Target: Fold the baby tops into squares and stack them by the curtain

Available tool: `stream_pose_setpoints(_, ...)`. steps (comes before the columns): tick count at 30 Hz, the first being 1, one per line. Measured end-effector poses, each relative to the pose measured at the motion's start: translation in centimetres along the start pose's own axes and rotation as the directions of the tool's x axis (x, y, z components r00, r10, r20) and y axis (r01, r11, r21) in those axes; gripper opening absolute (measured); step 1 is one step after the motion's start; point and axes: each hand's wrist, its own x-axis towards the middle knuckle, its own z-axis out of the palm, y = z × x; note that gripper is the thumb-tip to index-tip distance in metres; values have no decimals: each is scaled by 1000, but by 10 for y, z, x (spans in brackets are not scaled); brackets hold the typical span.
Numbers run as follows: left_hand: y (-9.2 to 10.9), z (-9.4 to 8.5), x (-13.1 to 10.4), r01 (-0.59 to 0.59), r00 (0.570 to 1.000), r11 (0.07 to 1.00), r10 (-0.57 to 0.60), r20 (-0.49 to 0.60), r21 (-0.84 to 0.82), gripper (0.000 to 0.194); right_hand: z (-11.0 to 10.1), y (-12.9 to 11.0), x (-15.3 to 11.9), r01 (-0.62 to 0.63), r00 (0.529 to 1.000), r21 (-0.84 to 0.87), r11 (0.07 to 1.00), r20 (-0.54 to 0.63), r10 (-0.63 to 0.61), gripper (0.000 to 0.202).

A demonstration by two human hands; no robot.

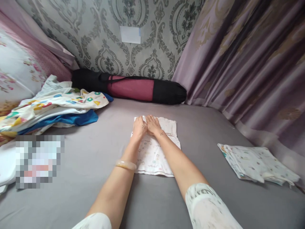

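Observation:
A white cloth [154, 156] with a faint pastel print lies partly folded on the grey bed sheet, a fold line crossing its upper part. Both of my hands are side by side on its far half. My left hand [140, 127], with a pale bangle [126, 164] on the forearm, has its fingers bent down onto the cloth near the far left corner. Flat on the folded part, fingers stretched forward, rests my right hand [152, 125]. The cloth under both palms is hidden.
Folded printed cloths [257, 162] lie at the right. A loose heap of colourful clothes [64, 103] is at the left, near a blurred-out item [39, 162]. A black and maroon long bag [131, 89] lies along the wall. Purple curtains [243, 57] hang at the right.

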Motion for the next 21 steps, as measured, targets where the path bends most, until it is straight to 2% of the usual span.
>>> stream_pose_setpoints(6,-4,4,-1,-25,999,999,24,31,27,34,6,8,8,24,998,156,988,-64,-14,56)
stream_pose_setpoints(9,-5,2,-2,-16,998,1000,16,53,-1,38,-1,22,1,-12,984,317,948,-165,67,54)
stream_pose_setpoints(11,-4,-4,-1,22,996,999,-19,89,-31,42,-9,40,-15,-41,955,400,915,-254,154,54)
stream_pose_setpoints(13,-3,-13,1,75,991,996,-69,113,-52,45,-17,64,-39,-76,928,447,891,-295,227,55)
stream_pose_setpoints(17,-11,-36,4,135,987,991,-134,84,0,47,-21,111,-92,-254,893,465,848,-225,391,40)
stream_pose_setpoints(21,-34,-60,-4,169,976,983,-176,125,66,42,-15,131,-122,-376,867,459,805,-131,480,28)
